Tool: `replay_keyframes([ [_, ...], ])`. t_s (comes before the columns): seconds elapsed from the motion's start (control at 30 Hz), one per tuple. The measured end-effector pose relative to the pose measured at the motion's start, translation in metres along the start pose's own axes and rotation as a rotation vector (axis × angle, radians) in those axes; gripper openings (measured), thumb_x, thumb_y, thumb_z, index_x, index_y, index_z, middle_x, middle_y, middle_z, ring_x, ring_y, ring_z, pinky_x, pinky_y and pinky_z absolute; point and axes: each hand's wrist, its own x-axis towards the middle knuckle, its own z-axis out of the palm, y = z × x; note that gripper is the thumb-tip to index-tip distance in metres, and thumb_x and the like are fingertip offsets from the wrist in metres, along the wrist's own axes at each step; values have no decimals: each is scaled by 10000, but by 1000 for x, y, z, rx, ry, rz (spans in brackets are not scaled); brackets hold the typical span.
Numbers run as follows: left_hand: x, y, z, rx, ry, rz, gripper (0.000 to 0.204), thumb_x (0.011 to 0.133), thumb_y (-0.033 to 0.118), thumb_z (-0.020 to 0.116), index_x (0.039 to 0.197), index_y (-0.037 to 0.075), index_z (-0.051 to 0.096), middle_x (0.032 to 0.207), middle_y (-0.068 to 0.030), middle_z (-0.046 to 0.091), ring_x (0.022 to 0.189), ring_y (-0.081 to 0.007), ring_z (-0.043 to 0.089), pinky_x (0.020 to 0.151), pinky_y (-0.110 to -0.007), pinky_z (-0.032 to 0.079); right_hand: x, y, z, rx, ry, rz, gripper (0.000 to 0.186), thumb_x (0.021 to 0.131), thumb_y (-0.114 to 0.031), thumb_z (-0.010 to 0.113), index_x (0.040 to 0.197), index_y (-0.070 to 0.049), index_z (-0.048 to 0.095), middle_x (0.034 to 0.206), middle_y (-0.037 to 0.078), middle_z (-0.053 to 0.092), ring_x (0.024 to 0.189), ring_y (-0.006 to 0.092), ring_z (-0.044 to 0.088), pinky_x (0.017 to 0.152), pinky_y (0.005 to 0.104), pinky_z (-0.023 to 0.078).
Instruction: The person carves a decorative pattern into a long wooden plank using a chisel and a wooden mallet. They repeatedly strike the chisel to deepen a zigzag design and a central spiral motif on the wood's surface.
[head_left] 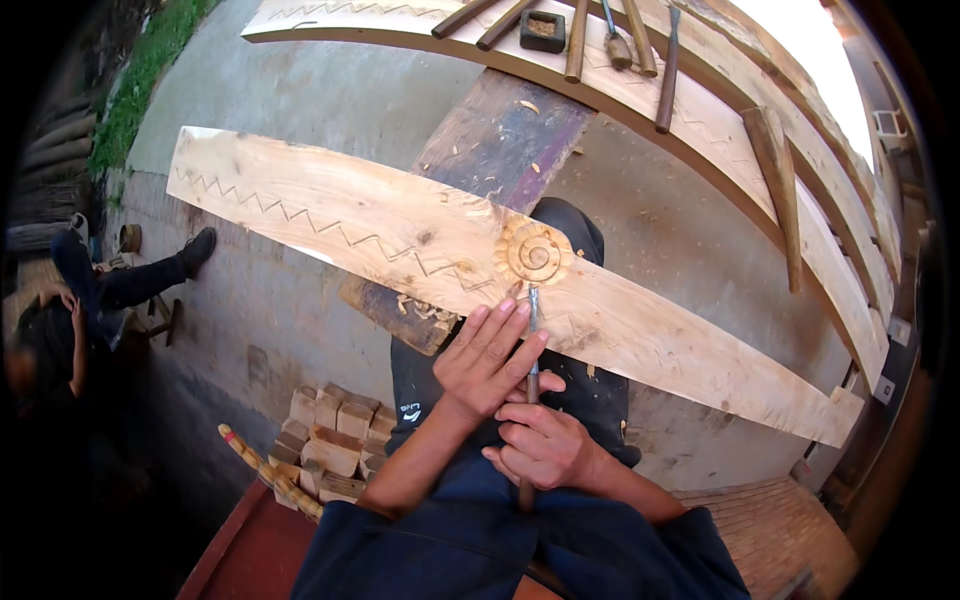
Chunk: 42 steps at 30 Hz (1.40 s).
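Note:
A long pale wooden plank (340, 205) lies slantwise in front of me, over my legs and a dark board. A round spiral rosette (535, 252) is carved in it, with a zigzag line running left. My right hand (548, 445) is closed around the wooden handle of a carving chisel (533, 330). Higher up, my left hand (485, 360) steadies the metal shaft, its fingers stretched along it and the thumb showing on the other side. The chisel's tip meets the plank just below the rosette.
Several chisels (668, 75), a small dark square box (543, 32) and a tapered wooden club (778, 185) rest on curved timbers at the back right. Cut wood blocks (335, 445) are piled at lower left. Another person (85, 310) sits at far left.

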Motion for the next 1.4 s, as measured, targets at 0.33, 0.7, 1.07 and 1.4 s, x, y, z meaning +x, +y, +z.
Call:
replay_keyframes([
  [0.33,-1,0,0,-35,18,20,541,1006,617,756,1301,166,810,1321,-157,812,1288,-347,769,1137,-519,584,-5,-3,2,-6,25,-14,331,766,-125,931,697,-98,608,891,61,669,1007,278,746,776,376,639],
  [0.7,0,2,-2,-23,3,-15,551,1014,623,741,1309,162,809,1312,-136,820,1285,-320,773,1138,-489,583,4,-2,-6,44,-42,-8,274,818,-94,893,731,-67,635,835,69,640,978,272,735,778,370,645],
  [1.07,-1,4,-2,31,-25,-16,542,1020,611,744,1313,158,805,1307,-116,824,1283,-293,774,1155,-453,567,5,4,-6,36,-52,-10,247,811,-74,887,733,-84,653,835,55,656,946,247,743,766,371,652],
  [1.4,-5,5,1,65,-14,-11,524,1011,589,766,1298,153,812,1276,-102,837,1276,-280,779,1163,-440,560,4,4,-2,11,-63,-4,269,792,-74,902,724,-91,642,824,42,643,919,235,738,762,356,642],
])
